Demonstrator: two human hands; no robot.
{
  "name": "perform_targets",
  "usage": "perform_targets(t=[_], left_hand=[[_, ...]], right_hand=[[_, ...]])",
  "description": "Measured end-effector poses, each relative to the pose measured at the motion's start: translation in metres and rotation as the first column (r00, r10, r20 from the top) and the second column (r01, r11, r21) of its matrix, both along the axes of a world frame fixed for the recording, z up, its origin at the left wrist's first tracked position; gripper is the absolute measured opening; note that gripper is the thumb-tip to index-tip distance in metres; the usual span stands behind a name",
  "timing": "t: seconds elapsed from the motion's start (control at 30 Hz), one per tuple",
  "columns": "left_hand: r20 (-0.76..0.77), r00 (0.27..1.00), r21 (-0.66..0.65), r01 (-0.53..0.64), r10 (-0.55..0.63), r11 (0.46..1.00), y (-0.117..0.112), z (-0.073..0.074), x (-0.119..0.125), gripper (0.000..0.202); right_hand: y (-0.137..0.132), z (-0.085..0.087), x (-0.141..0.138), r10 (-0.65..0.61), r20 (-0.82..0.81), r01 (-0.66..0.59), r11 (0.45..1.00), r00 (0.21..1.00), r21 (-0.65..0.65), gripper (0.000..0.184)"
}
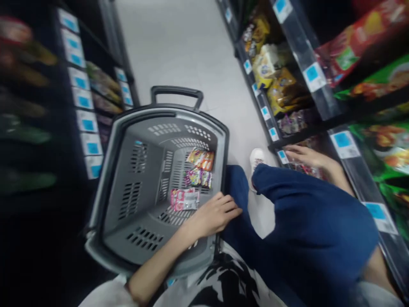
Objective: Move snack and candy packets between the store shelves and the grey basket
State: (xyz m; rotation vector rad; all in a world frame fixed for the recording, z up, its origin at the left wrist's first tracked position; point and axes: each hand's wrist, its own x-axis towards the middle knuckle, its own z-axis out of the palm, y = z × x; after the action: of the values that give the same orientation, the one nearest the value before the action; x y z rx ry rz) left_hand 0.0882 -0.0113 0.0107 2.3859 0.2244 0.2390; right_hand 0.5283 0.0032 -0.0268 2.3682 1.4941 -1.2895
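A grey plastic shopping basket stands in front of me, tilted in my view. My left hand lies across its right rim, fingers bent over the edge beside my knee. Inside, toward the right, are an orange and yellow snack packet, a purple packet and a pink packet. To the right, my right hand reaches to a low shelf, fingers stretched out and nothing visible in them. Just beneath it are small reddish packets, partly hidden by the hand and my leg.
Shelves of bagged snacks stand on both sides, with price tags along their edges. Yellow bags and green bags sit on the right. The left shelf is dark and blurred. Pale floor runs ahead between them.
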Motion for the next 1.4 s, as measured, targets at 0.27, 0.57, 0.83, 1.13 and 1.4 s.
perform_targets(t=[0.27,0.57,0.83,1.13,1.4], left_hand=[[0.058,0.591,-0.384,-0.731,0.805,0.564,0.039,-0.041,-0.017,0.017],[-0.565,0.494,0.071,-0.769,0.661,0.635,0.061,-0.175,-0.059,0.04],[-0.711,0.43,0.168,-0.665,0.557,0.728,0.056,-0.209,-0.036,0.06],[-0.436,0.434,0.085,-0.852,0.789,0.516,0.078,-0.196,-0.039,0.05],[-0.254,0.278,-0.093,-0.961,0.927,0.262,0.1,-0.154,-0.063,0.018]], right_hand=[[0.004,0.145,-0.104,0.453,0.21,-0.478,0.874,0.866,0.088,0.074],[-0.054,0.149,-0.218,0.866,-0.112,-0.831,0.499,0.486,0.248,0.05],[-0.04,0.135,-0.203,0.782,0.307,-0.837,0.536,0.542,0.11,0.049],[-0.044,0.137,-0.21,0.847,0.213,-0.873,0.479,0.488,0.095,0.049],[-0.031,0.138,-0.216,0.862,0.192,-0.882,0.47,0.469,0.047,0.051]])
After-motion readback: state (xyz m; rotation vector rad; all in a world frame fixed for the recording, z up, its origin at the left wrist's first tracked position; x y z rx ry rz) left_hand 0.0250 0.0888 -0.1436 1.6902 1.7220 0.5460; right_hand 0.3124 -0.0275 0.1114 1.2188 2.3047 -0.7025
